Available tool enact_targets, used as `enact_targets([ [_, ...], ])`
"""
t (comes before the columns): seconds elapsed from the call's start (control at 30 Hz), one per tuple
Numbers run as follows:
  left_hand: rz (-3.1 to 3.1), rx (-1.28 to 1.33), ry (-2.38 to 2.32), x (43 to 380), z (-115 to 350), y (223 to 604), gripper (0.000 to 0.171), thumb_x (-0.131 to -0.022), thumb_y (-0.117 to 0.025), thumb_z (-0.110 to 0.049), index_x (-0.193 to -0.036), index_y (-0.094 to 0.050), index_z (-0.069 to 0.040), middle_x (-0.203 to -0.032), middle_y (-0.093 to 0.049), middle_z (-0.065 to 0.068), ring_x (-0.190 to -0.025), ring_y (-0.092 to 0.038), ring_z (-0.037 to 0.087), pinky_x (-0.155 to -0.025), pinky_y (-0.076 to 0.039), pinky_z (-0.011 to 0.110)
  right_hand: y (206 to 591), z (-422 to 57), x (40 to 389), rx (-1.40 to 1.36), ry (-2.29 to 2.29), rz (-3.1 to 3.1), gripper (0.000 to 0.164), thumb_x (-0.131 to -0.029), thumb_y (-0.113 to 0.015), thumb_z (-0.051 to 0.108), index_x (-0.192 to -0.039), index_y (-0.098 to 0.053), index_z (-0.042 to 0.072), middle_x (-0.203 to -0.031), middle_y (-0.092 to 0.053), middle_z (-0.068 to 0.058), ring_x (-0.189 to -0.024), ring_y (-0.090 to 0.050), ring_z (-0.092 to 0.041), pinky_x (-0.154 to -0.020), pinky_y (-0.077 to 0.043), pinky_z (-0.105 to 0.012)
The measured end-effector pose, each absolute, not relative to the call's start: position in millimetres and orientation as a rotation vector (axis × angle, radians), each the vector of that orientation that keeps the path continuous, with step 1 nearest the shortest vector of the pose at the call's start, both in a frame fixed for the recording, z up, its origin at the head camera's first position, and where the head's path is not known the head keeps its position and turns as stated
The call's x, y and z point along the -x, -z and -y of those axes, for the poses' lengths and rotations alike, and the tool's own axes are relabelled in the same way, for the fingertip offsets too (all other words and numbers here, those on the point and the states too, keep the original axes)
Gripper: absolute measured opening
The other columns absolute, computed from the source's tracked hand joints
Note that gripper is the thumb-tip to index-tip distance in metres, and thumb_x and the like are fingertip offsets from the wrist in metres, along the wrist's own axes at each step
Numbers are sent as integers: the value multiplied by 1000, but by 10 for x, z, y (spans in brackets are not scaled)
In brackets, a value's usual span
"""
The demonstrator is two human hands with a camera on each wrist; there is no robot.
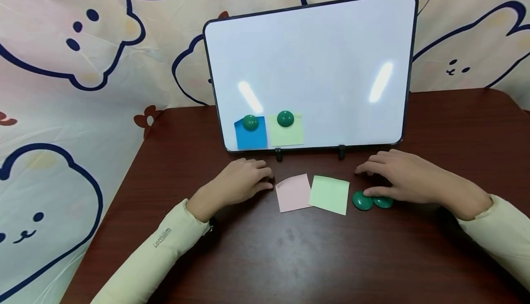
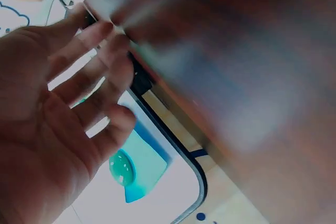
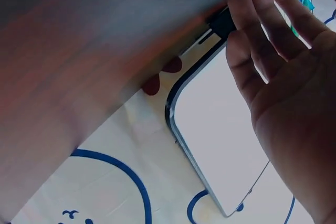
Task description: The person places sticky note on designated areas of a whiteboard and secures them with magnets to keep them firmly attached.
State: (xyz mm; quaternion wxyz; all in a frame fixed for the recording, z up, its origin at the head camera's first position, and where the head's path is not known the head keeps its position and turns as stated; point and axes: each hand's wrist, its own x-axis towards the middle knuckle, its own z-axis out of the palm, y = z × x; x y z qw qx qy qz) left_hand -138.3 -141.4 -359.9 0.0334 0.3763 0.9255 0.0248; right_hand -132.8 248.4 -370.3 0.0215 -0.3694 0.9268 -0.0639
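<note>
We see the left hand (image 1: 237, 182) in front of the whiteboard's (image 1: 314, 65) lower left part, fingers loosely bent and partly spread, with nothing in its hold. The right hand (image 1: 410, 176) lies in front of the board's lower right corner, its fingers relaxed and gripping nothing. Its thumb reaches over two green domes (image 1: 362, 201) side by side there; we cannot tell whether it presses on them.

Between the hands, in front of the board's lower middle, we find a pink note (image 1: 293, 194) nearest the left hand and a pale green note (image 1: 330, 195) to its right, their lower edges meeting.

On the board's lower left, we see a blue note (image 1: 251, 139) under one green magnet (image 1: 250, 123) and, right of it, a yellow-green note (image 1: 289, 135) under another magnet (image 1: 285, 118). Two black feet (image 1: 279, 155) show below the board's lower edge, on the dark wooden table (image 1: 290, 262). Behind the board we see a cartoon-printed cloth (image 1: 165, 14).
</note>
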Motion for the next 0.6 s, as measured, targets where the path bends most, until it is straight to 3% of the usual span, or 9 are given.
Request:
enact_targets([
  [0.27,-2846,-870,-303,1257,1326,3561,29,-92,-69,-42,-112,-70,-21,-85,-61,-4,-69,-50,6,-58,-42,23,3661,-2569,1241,1133,252,-2831,56,-77,-66,74,-117,-67,35,-108,-61,21,-96,-55,-2,-82,-52,-34],
  [0.6,-2873,-1011,-173,1267,1187,3584,19,-89,-75,-34,-99,-72,-18,-87,-66,-3,-64,-53,7,-57,-44,23,3668,-2606,1256,1181,300,-2767,45,-72,-76,68,-105,-66,39,-98,-54,24,-91,-48,1,-79,-50,-28],
])
